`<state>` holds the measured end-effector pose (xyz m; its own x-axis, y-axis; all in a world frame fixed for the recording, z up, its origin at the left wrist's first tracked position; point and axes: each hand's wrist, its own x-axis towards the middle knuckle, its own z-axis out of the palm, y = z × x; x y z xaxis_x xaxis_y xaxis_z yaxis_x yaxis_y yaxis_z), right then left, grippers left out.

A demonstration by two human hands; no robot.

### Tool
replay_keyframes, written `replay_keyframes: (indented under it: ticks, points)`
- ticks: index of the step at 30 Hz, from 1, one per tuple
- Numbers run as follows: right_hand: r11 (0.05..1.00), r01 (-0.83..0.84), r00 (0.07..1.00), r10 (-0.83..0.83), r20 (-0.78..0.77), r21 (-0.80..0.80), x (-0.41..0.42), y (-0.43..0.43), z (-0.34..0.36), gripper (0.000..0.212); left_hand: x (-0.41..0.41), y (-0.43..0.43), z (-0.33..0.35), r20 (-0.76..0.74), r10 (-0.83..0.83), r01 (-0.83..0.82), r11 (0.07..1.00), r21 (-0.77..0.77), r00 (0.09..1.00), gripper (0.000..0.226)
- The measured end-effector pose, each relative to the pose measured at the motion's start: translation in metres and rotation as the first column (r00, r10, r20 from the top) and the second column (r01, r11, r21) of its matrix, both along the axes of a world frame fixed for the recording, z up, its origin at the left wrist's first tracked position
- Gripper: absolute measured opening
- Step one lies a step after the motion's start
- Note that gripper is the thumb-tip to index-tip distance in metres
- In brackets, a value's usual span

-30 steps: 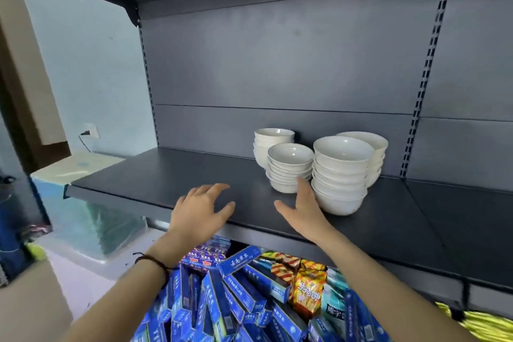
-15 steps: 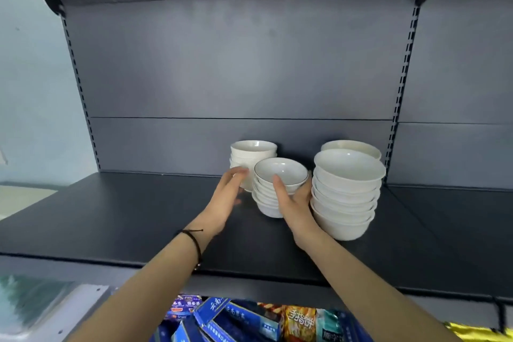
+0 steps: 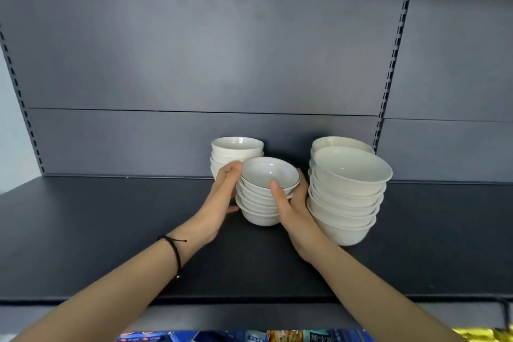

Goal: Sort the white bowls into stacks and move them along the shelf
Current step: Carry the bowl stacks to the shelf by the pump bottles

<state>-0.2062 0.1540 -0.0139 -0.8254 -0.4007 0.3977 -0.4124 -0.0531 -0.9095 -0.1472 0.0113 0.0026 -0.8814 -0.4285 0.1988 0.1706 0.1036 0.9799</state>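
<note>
A stack of several small white bowls [image 3: 261, 203] stands in the middle of the dark shelf [image 3: 111, 230]. My left hand [image 3: 222, 197] presses its left side and my right hand [image 3: 291, 208] wraps its right side, thumb on the top bowl's rim. A second small stack [image 3: 236, 148] stands behind it against the back panel. To the right is a taller stack of larger white bowls [image 3: 347, 197], with another stack [image 3: 338, 143] partly hidden behind it.
The shelf stretches bare to the left and right of the bowls. A slotted upright [image 3: 391, 72] divides the back panel at the right. Blue boxes and snack packets [image 3: 249, 336] lie on the level below.
Both hands have gone from hovering at the shelf's front edge to clasping the small front stack from either side. The view has moved closer and higher.
</note>
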Motion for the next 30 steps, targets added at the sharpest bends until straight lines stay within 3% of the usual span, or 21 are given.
replay_keyframes:
  ticks: [5,8,12,16,23,27,30]
  points:
    - [0.996,-0.078,0.990,0.081,0.117,-0.031,0.000,-0.002,0.000,0.076,-0.008,-0.010,-0.009,-0.004,0.054,-0.054,0.998,0.026,0.999,0.056]
    - [0.994,-0.110,0.984,0.110,0.140,-0.011,0.000,-0.002,0.002,0.086,-0.011,-0.016,-0.015,0.000,0.071,-0.071,0.996,0.053,0.997,0.063]
    - [0.987,-0.157,0.975,0.158,0.155,-0.017,0.009,-0.010,0.001,0.099,-0.002,-0.011,-0.014,-0.093,-0.065,0.073,0.994,0.078,0.994,0.084]
    - [0.996,-0.061,0.989,0.070,0.130,-0.072,0.020,-0.017,0.003,0.087,0.009,-0.003,-0.011,-0.159,-0.145,0.162,0.982,0.095,0.977,0.068]
    - [0.989,0.081,0.994,-0.071,0.084,-0.123,0.054,-0.025,0.008,0.093,0.029,-0.002,-0.002,-0.238,-0.129,0.150,0.986,0.072,0.963,0.057]
    - [0.974,0.139,0.990,-0.131,0.053,-0.180,0.079,-0.023,0.019,0.079,0.045,0.002,0.009,-0.284,-0.136,0.150,0.988,0.026,0.949,0.038]
    - [0.954,0.186,0.982,-0.179,0.052,-0.234,0.096,-0.019,0.026,0.074,0.056,0.007,0.019,-0.308,-0.157,0.169,0.986,0.014,0.939,0.039]
